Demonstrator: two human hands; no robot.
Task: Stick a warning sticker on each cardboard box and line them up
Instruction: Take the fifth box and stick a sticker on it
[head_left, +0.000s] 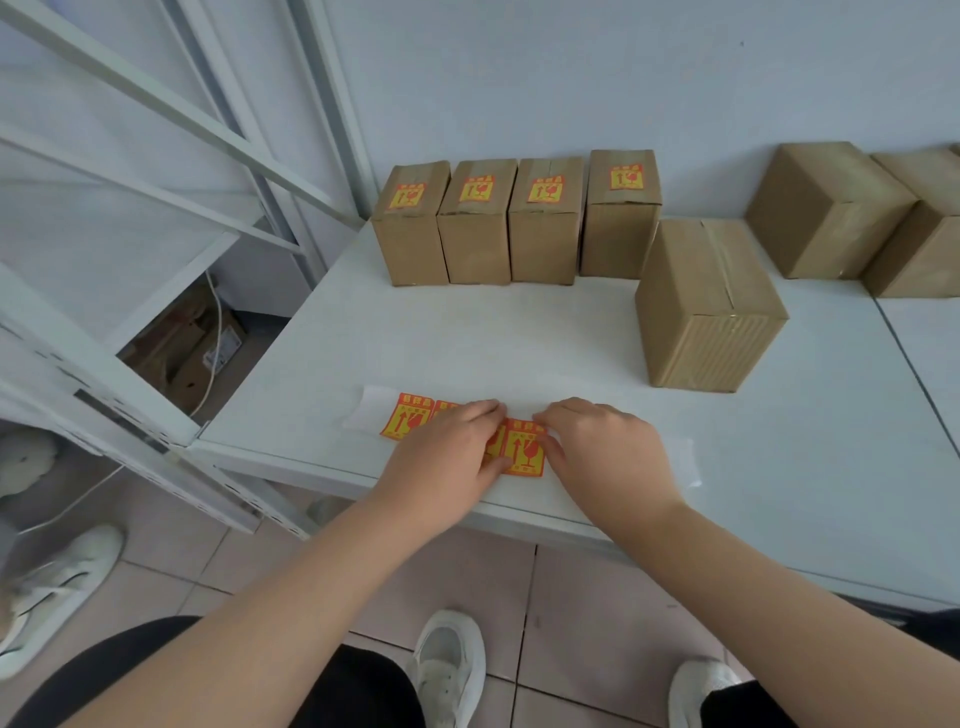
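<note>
A white backing strip (675, 462) with orange-and-yellow warning stickers lies near the table's front edge. My left hand (447, 457) presses flat on the strip, covering part of the stickers. My right hand (602, 452) pinches the top right corner of the rightmost sticker (524, 452). One more sticker (408, 418) shows left of my left hand. Several stickered cardboard boxes (480, 223) stand in a row at the back. A plain box (706, 306) without a sticker stands closer, to the right of the row.
Two more plain boxes (826, 208) sit at the back right, against the wall. A white metal shelf frame (171, 249) stands left of the white table (415, 332). Below are tiled floor, my shoes and another person's shoe (47, 587).
</note>
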